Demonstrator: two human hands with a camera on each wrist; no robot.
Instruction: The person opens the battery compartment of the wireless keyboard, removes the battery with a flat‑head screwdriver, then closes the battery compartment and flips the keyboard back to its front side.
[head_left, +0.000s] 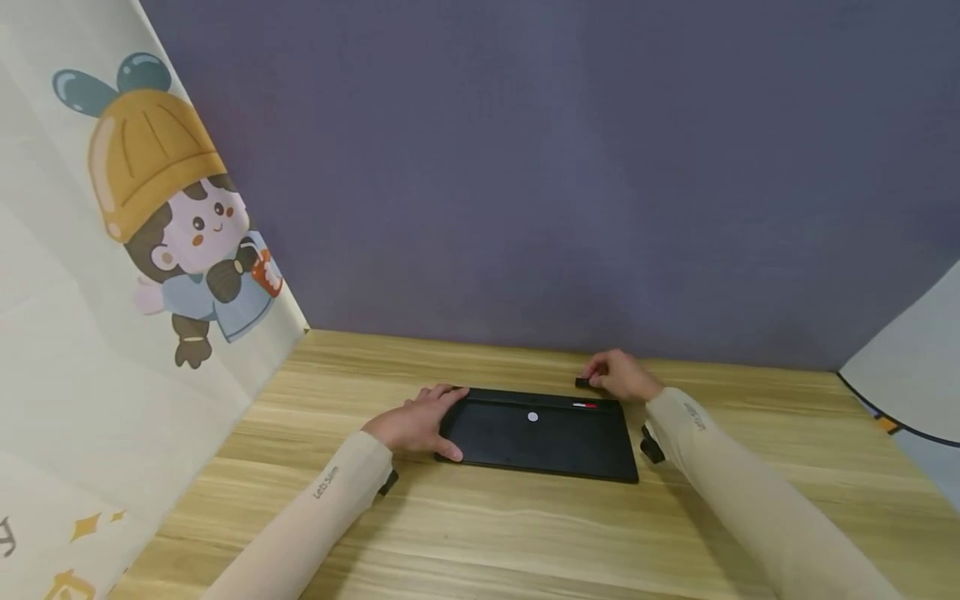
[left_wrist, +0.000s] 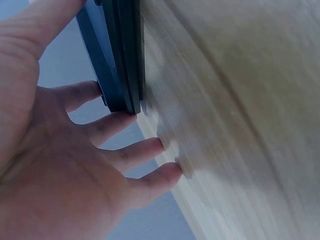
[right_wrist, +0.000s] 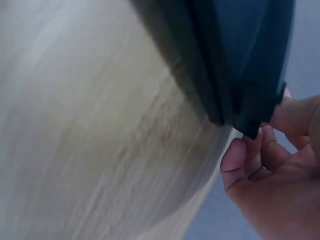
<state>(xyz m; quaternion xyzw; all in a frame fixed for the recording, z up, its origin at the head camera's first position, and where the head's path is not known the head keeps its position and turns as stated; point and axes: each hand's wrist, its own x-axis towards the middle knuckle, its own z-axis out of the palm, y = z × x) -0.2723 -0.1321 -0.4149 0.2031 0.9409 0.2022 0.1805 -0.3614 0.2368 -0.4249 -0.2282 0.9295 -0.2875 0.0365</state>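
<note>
A flat black rectangular board (head_left: 540,446) lies on the wooden table, with a raised strip along its far edge. My left hand (head_left: 416,422) rests on its left end, thumb on the near left corner and fingers spread towards the far corner. In the left wrist view, the fingers (left_wrist: 112,125) reach out fairly straight, some touching the board's end. Behind the board's far right part, my right hand (head_left: 621,375) pinches a small black block (head_left: 582,383). The right wrist view shows that black piece (right_wrist: 247,127) between thumb and fingertips; its exact kind is unclear.
On the board are a small white disc (head_left: 533,417) and a thin red-and-white item (head_left: 585,406) on the strip. A dark blue-grey partition (head_left: 555,183) stands along the table's far edge. To the left is a white wall panel (head_left: 60,275) with a cartoon figure.
</note>
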